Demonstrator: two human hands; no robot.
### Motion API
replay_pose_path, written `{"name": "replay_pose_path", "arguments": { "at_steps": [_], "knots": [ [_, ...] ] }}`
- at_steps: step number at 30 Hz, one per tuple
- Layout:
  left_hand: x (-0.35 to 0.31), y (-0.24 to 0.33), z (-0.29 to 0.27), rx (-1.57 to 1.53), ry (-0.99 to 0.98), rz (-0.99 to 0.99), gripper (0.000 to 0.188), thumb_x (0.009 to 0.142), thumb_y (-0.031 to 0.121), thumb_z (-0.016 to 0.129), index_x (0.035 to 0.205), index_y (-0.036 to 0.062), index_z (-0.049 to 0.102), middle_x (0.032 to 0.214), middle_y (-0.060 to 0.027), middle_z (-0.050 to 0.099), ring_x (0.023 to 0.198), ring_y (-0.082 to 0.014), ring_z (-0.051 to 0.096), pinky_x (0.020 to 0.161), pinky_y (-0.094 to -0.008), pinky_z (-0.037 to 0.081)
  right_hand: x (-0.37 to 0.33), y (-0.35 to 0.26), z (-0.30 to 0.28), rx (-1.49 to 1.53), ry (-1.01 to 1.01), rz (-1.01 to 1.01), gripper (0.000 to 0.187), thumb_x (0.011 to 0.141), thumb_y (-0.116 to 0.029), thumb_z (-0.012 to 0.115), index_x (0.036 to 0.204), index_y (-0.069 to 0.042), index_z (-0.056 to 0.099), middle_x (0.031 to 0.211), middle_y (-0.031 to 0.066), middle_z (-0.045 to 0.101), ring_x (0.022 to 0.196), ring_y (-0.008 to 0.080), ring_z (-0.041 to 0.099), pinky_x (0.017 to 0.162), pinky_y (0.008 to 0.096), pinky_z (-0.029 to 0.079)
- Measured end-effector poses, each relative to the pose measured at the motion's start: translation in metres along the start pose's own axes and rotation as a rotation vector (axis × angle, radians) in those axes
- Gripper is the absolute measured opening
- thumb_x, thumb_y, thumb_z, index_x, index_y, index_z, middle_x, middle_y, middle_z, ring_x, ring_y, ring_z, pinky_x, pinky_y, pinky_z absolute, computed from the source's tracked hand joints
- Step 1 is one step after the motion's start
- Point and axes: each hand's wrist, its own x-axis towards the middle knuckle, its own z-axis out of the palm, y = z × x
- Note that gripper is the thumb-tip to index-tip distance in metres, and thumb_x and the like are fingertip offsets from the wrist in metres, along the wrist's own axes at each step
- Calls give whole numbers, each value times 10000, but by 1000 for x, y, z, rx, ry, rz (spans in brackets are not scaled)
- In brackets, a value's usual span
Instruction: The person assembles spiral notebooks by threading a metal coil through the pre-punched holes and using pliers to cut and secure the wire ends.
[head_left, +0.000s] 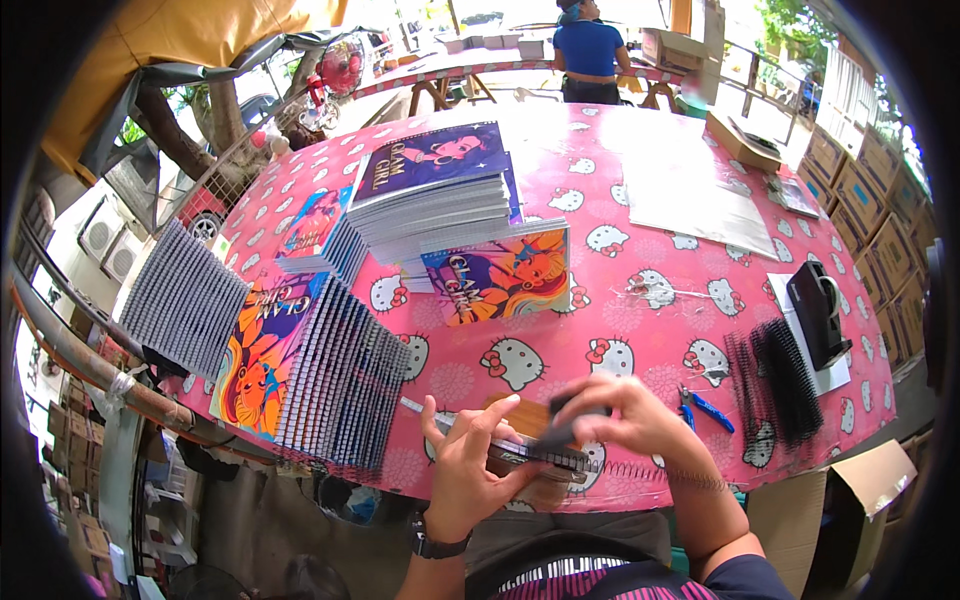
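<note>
Dark shirt point(655, 590), left hand point(470, 470) half-curled gripping a notebook point(508, 455), right hand point(625, 420) bent around blurred dark object point(556, 437), thin coil point(635, 470) alongside

Left hand point(468, 472), black watch on wrist, grips a small notebook point(572, 473) edge-on at near table edge. Right hand point(622, 418), motion-blurred, has a dark rounded object point(556, 438) against its spine; object type unclear. Thin dark wire coil point(640, 470) runs from the spine to the right forearm. Right of that: blue-handled pliers point(712, 411), bundle of black spiral coils point(788, 385), black boxy device point(818, 312) on white paper. Left: tall stacks of colourful illustrated spiral notebooks point(345, 375). All on pink cat-print tablecloth point(450, 375). Far side: person in blue top point(588, 48) at another table.
</note>
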Motion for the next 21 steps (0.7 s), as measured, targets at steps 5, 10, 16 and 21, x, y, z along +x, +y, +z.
{"name": "replay_pose_path", "arguments": {
  "at_steps": [5, 10, 16, 21],
  "knots": [
    [-3, -4, -1, 14, -40, -23, 837, 618, 347, 847, 1311, 99, 449, 861, 55, 647, 943, -144, 593, 1116, -528, 58, 1, -13, 4, 475, -108, -166, 430, 789, -445, 704, 951, -47, 723, 1115, 159, 644, 1047, 273, 584, 850, 392, 471],
    [-9, -15, -6, 186, 254, -71, 1124, 580, 400, 870, 1442, 49, 240, 1434, -173, 340, 1345, -324, 308, 1125, -514, 95, 6, 2, -2, 246, 38, -15, 404, 804, -431, 696, 1000, -79, 723, 1173, 149, 614, 1088, 274, 563, 904, 372, 444],
    [-26, -48, 22, -640, 480, -276, 1201, 573, 130, 901, 1476, 42, 114, 1464, -212, 294, 1375, -298, 268, 1113, -394, 245, 19, 9, 12, -74, 141, 34, 366, 816, -375, 687, 1000, -61, 718, 1168, 154, 617, 1103, 278, 555, 952, 396, 425],
    [-26, -42, 30, -790, 464, -365, 1060, 622, -16, 835, 1465, 30, 194, 1458, -183, 315, 1355, -267, 311, 1094, -376, 287, 24, 12, 15, 120, 30, 17, 369, 829, -376, 669, 995, -51, 718, 1144, 144, 628, 1112, 262, 553, 969, 389, 403]
  ]
}}
